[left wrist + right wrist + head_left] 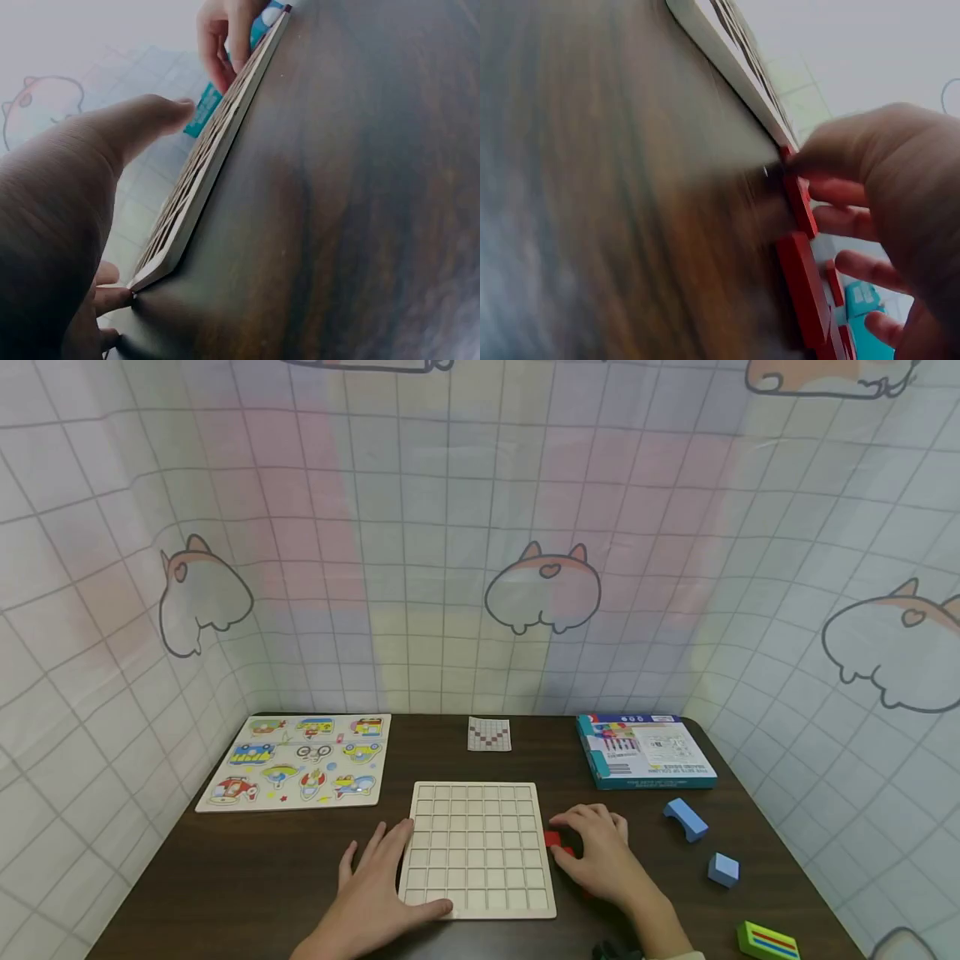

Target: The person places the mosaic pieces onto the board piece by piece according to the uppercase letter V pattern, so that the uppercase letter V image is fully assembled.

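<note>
A pale wooden grid board (476,852) with square cells lies flat on the dark table. My left hand (372,893) is spread at its lower left corner, fingertips along the left edge and thumb over the front rim. In the left wrist view the thumb (150,120) stretches above the board. Beside the board's right edge, my right hand (600,852) pinches a small red block (552,838) between thumb and fingers. Further red blocks (806,289) lie under and next to that hand, partly hidden by it in the head view.
A vehicle picture board (292,762) lies back left, a small pattern card (489,735) at the back middle. Back right is a flat box (648,753). Down the right side sit a blue arch block (686,820), a blue block (723,870) and a green striped block (768,941).
</note>
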The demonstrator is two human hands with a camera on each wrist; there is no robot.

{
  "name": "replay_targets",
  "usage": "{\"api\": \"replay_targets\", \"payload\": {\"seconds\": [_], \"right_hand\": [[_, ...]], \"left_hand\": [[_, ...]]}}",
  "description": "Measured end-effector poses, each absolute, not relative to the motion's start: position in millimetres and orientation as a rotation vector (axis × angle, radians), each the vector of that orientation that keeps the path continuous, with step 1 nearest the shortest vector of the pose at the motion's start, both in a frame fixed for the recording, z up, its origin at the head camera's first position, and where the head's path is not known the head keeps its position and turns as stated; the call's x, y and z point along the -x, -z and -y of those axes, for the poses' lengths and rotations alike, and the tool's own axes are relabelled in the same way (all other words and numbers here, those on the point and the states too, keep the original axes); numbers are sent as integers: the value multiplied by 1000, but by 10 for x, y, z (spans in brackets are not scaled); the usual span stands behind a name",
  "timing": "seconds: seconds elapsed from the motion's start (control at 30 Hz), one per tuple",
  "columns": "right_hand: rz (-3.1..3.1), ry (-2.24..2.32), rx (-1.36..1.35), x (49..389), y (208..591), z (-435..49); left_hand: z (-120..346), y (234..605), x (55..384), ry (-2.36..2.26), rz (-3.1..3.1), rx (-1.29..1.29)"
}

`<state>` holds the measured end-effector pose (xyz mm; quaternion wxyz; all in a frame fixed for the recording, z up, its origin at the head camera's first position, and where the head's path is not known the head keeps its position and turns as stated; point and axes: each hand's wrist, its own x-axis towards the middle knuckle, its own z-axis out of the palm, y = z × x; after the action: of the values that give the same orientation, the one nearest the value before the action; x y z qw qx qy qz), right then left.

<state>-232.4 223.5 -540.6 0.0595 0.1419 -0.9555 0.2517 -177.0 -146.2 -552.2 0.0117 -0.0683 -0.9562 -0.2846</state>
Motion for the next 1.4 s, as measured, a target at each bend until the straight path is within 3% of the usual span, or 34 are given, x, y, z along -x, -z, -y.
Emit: {"api": "replay_targets", "payload": {"seconds": [0.8, 1.4], "right_hand": [[2857, -743, -325, 2361, 5374, -2242], [2806, -936, -563, 2213, 5249, -2017]], "left_hand": [[1552, 5570, 1765, 777, 3007, 305], [1553, 5551, 1768, 785, 3005, 310]]}}
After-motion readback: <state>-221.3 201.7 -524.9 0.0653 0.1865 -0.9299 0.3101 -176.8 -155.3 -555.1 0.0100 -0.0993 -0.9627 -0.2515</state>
